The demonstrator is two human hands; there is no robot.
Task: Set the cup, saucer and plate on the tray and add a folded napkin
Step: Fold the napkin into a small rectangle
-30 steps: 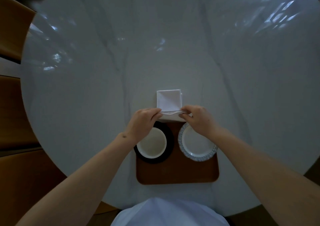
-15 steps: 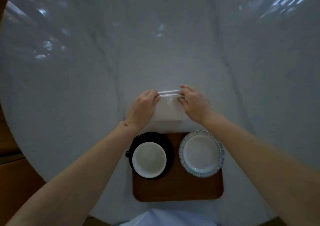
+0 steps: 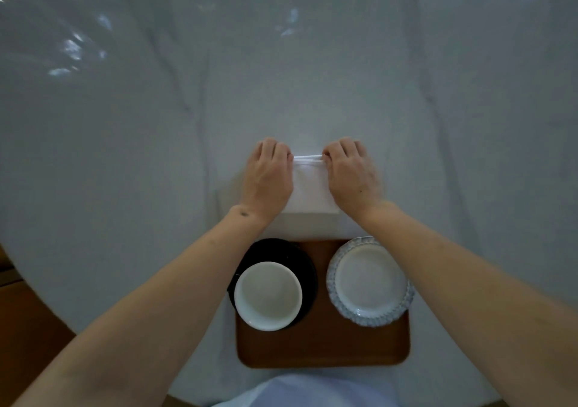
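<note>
My left hand (image 3: 268,178) and right hand (image 3: 352,177) each pinch the far edge of the white napkin (image 3: 309,191) on the table (image 3: 125,156), just beyond the tray's (image 3: 322,349) far edge.

We record: napkin (image 3: 309,188) plain white; cup (image 3: 268,295) white inside; saucer (image 3: 308,269) black; plate (image 3: 370,284) white centre, blue-patterned ribbed rim; tray (image 3: 322,347) reddish-brown wood; table (image 3: 156,156) white marble, faint grey veins.

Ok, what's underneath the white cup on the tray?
A black saucer sits under the cup, on the tray. The saucer's middle is hidden by the cup.
</note>
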